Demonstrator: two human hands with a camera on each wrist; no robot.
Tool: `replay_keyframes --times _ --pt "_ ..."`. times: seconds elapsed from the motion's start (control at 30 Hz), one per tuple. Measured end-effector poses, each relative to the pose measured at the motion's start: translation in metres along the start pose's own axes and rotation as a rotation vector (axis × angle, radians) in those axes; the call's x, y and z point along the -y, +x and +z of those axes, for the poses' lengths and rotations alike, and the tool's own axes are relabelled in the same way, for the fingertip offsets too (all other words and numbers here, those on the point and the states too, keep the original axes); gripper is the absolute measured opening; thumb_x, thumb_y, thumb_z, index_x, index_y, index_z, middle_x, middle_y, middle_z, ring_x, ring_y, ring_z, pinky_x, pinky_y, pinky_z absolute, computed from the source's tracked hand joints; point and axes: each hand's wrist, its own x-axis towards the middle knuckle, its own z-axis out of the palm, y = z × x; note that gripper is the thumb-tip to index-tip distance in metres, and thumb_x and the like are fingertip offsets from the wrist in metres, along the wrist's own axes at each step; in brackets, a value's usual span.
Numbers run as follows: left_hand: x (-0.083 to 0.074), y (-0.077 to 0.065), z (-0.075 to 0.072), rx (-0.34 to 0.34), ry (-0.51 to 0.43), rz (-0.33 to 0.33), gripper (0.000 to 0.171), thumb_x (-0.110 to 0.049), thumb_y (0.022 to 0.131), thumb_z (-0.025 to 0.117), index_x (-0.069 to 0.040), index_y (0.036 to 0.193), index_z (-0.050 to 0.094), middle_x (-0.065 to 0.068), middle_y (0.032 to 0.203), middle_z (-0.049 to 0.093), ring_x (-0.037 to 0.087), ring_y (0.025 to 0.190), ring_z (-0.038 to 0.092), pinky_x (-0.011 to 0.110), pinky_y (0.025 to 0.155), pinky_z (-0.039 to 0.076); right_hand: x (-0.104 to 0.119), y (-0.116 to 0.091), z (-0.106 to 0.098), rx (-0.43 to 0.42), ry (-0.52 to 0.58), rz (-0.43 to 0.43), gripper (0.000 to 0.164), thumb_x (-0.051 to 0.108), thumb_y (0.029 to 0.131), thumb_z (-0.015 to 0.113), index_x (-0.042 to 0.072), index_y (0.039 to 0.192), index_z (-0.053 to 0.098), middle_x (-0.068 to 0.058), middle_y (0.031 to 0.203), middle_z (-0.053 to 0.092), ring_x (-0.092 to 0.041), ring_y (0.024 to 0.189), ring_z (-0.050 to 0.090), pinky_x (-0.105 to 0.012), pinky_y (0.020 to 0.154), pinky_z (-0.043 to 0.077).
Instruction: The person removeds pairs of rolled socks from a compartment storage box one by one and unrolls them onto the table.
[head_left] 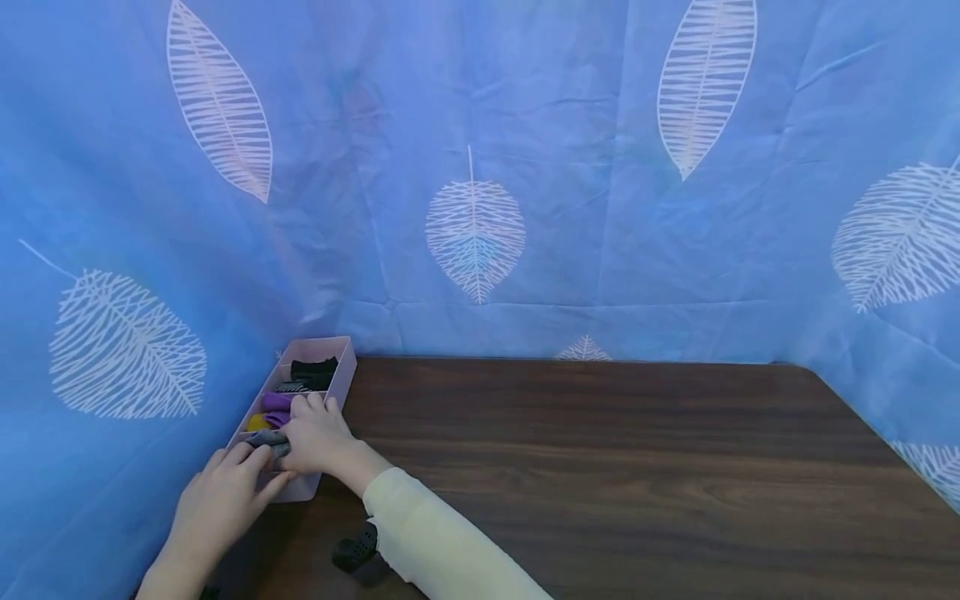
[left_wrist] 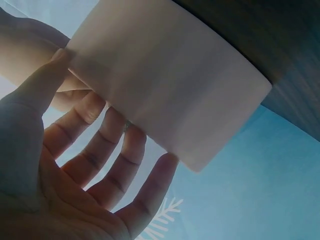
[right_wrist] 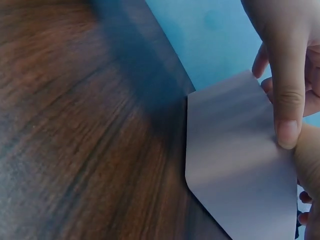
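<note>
Presently, pink box [head_left: 342, 373]: far-left corner of surface [head_left: 637, 475]
Left hand [head_left: 221, 498]: fingers spread, near rim
Right hand [head_left: 321, 435]: over right rim; grip unclear

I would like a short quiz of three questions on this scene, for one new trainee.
1. True or false: the two hands are at opposite ends of the table.
2. Which colour are mostly the items in the farthest compartment of the box? A) red B) black C) orange
3. Fill in: beside the purple items lies a ___ item.

Key
1. False; the left hand and right hand are both at the box.
2. B, the black items.
3. Yellow.
</note>
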Motion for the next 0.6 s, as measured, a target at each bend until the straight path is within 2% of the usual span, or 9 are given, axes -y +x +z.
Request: replay_keyframes --times 0.3,0.47,0.6 --pt "-0.004 -0.001 -0.001 -0.055 -0.018 0.016 0.031 -0.03 0.068 0.086 -0.01 0.078 0.064 0.011 0.077 0.062 0.027 0.067 0.053 0.048 0.06 0.053 -0.001 -0.006 -0.005 -0.061 -0.058 -0.027 0.041 0.064 0.088 0.056 0.041 0.121 0.064 0.013 0.117 0.048 -0.009 0.106 0.035 -0.026 0.086 0.03" --pt "-0.003 -0.002 0.001 -0.093 -0.032 0.035 0.033 -0.027 0.067 0.087 -0.007 0.082 0.066 0.008 0.072 0.058 0.026 0.066 0.051 0.045 0.057 0.052 -0.002 -0.008 -0.012 -0.094 -0.099 -0.027 0.041 0.06 0.09 0.056 0.038 0.125 0.063 0.012 0.113 0.046 -0.009 0.102 0.034 -0.024 0.081 0.029" --pt "-0.003 -0.001 0.001 -0.094 -0.04 0.032 0.034 -0.027 0.066 0.087 -0.006 0.082 0.066 0.007 0.07 0.055 0.024 0.063 0.049 0.042 0.054 0.05 -0.007 -0.011 -0.022 -0.145 -0.103 -0.024 0.036 0.056 0.091 0.057 0.037 0.121 0.066 0.013 0.109 0.045 -0.008 0.098 0.034 -0.023 0.076 0.027"
